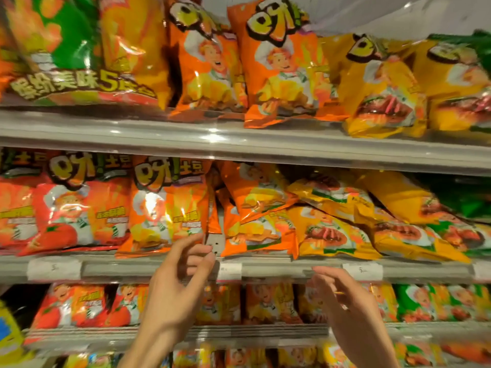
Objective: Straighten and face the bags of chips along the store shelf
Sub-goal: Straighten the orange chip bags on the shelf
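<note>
On the middle shelf point(159, 269), an upright orange chip bag point(167, 203) faces forward. To its right, orange bags point(255, 213) lean and slump, and yellow bags point(332, 229) lie toppled on one another. My left hand point(180, 282) is raised just below the upright orange bag, its fingers loosely curled near the bag's lower right corner and holding nothing. My right hand point(345, 301) hovers in front of the shelf edge below the yellow bags, fingers relaxed and empty.
The top shelf point(239, 139) carries upright orange bags point(279, 67), yellow bags point(382, 86) and a large multipack point(79, 49). Red tomato bags point(66, 208) stand at the left of the middle shelf. A lower shelf point(239, 333) holds more bags. Price tags point(54, 269) line the rail.
</note>
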A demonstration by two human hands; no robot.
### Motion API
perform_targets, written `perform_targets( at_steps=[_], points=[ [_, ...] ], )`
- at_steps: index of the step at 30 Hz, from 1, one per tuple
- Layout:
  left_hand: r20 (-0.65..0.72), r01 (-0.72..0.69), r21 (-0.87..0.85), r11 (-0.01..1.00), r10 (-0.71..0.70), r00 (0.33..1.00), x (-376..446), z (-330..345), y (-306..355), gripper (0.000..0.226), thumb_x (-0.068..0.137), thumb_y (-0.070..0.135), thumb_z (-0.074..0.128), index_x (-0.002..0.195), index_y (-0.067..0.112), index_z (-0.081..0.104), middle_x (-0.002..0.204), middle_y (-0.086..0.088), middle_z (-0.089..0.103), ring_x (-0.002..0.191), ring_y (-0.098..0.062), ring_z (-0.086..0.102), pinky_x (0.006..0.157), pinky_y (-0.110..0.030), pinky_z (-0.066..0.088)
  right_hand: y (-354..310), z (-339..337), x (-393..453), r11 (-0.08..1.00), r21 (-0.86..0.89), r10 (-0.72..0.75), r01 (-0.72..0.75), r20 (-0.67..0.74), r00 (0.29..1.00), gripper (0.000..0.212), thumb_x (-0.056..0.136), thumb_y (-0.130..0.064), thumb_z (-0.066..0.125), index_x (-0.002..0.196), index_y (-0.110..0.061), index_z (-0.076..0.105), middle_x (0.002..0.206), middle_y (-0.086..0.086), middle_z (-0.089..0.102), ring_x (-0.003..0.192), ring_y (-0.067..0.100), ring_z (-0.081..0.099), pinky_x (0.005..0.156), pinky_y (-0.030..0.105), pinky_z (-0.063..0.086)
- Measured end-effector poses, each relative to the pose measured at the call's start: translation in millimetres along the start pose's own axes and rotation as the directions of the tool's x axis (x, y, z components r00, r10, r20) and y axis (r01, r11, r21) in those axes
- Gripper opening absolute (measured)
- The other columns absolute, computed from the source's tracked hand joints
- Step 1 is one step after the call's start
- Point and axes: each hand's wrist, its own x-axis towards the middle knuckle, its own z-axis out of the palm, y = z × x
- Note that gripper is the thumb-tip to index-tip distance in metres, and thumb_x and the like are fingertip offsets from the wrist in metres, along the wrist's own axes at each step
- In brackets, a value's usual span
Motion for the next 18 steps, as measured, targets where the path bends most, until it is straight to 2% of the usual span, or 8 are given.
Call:
perform_targets(
  at_steps=[2, 3, 6, 8, 10, 12, 15, 18],
  points=[
    [0.005, -0.017, 0.030, 0.999, 0.017, 1.000, 4.9, 15.6, 9.9, 0.027, 0.091, 0.031, 0.071, 0.116, 0.036, 0.061, 0.097, 0.015, 0.070, 0.085, -0.007, 0.067, 0.072, -0.019, 0.053, -0.3, -11.4, 6.8, 0.983, -0.111, -0.152, 0.146, -0.039, 0.988, 0.023, 0.094, -0.052, 0.051, 0.098, -0.040, 0.070, 0.083, -0.011, 0.072, 0.072, 0.010, 0.066, 0.063, 0.028, 0.051],
    [0.014, -0.030, 0.058, 0.998, 0.030, 0.999, 8.7, 22.0, 15.8, 0.028, 0.092, 0.033, 0.069, 0.118, 0.037, 0.060, 0.098, 0.014, 0.069, 0.086, -0.007, 0.066, 0.074, -0.022, 0.053, -3.9, -15.3, 11.3, 0.972, -0.137, -0.200, 0.193, -0.041, 0.979, 0.024, 0.095, -0.053, 0.048, 0.100, -0.041, 0.069, 0.085, -0.015, 0.071, 0.074, 0.007, 0.066, 0.063, 0.025, 0.052],
    [0.013, -0.128, 0.222, 0.967, 0.129, 0.992, 27.5, 35.4, 29.6, 0.039, 0.090, 0.046, 0.065, 0.128, 0.040, 0.054, 0.109, 0.013, 0.065, 0.093, -0.007, 0.065, 0.083, -0.033, 0.055, -23.4, -17.5, 29.6, 0.946, -0.176, -0.280, 0.271, -0.032, 0.959, 0.014, 0.099, -0.040, 0.053, 0.101, -0.039, 0.067, 0.093, -0.024, 0.067, 0.089, -0.003, 0.062, 0.073, 0.012, 0.047],
    [0.018, -0.171, 0.305, 0.937, 0.174, 0.985, 43.1, 44.1, 35.4, 0.050, 0.088, 0.053, 0.065, 0.134, 0.038, 0.051, 0.120, 0.012, 0.061, 0.104, -0.006, 0.062, 0.091, -0.033, 0.051, -38.8, -13.6, 44.9, 0.877, -0.301, -0.422, 0.376, -0.104, 0.901, 0.012, 0.096, -0.028, 0.059, 0.102, -0.029, 0.069, 0.096, -0.020, 0.065, 0.094, -0.002, 0.059, 0.082, 0.007, 0.040],
    [0.039, -0.165, 0.328, 0.930, 0.162, 0.986, 60.0, 53.4, 38.1, 0.061, 0.087, 0.056, 0.066, 0.140, 0.035, 0.045, 0.131, 0.010, 0.055, 0.112, -0.008, 0.058, 0.096, -0.033, 0.049, -50.4, -7.5, 61.3, 0.787, -0.389, -0.552, 0.478, -0.101, 0.828, 0.015, 0.095, -0.022, 0.060, 0.106, -0.020, 0.070, 0.103, -0.011, 0.066, 0.103, 0.008, 0.057, 0.092, 0.017, 0.040],
    [0.066, -0.132, 0.342, 0.930, 0.117, 0.991, 75.4, 62.0, 39.3, 0.075, 0.083, 0.067, 0.064, 0.144, 0.034, 0.037, 0.134, 0.005, 0.054, 0.113, -0.014, 0.059, 0.096, -0.039, 0.051, -55.3, 0.0, 79.5, 0.699, -0.493, -0.610, 0.518, -0.033, 0.792, 0.025, 0.097, -0.024, 0.054, 0.116, -0.016, 0.069, 0.121, -0.003, 0.065, 0.119, 0.020, 0.053, 0.104, 0.036, 0.040],
    [0.089, -0.085, 0.412, 0.907, 0.053, 0.995, 91.3, 71.7, 41.4, 0.096, 0.073, 0.083, 0.055, 0.149, 0.031, 0.028, 0.130, -0.001, 0.059, 0.115, -0.024, 0.061, 0.095, -0.044, 0.052, -57.2, 9.0, 98.7, 0.617, -0.623, -0.561, 0.481, 0.080, 0.824, 0.037, 0.101, -0.029, 0.044, 0.133, -0.019, 0.059, 0.140, -0.001, 0.056, 0.138, 0.024, 0.039, 0.119, 0.049, 0.023],
    [0.079, -0.073, 0.493, 0.867, 0.040, 0.996, 99.2, 77.3, 42.2, 0.104, 0.070, 0.087, 0.051, 0.153, 0.031, 0.022, 0.122, -0.007, 0.064, 0.110, -0.031, 0.063, 0.091, -0.046, 0.053, -49.8, 9.4, 103.6, 0.597, -0.663, -0.504, 0.452, 0.129, 0.854, 0.039, 0.103, -0.031, 0.039, 0.138, -0.022, 0.054, 0.141, -0.005, 0.054, 0.142, 0.022, 0.035, 0.122, 0.050, 0.013]
  ],
)
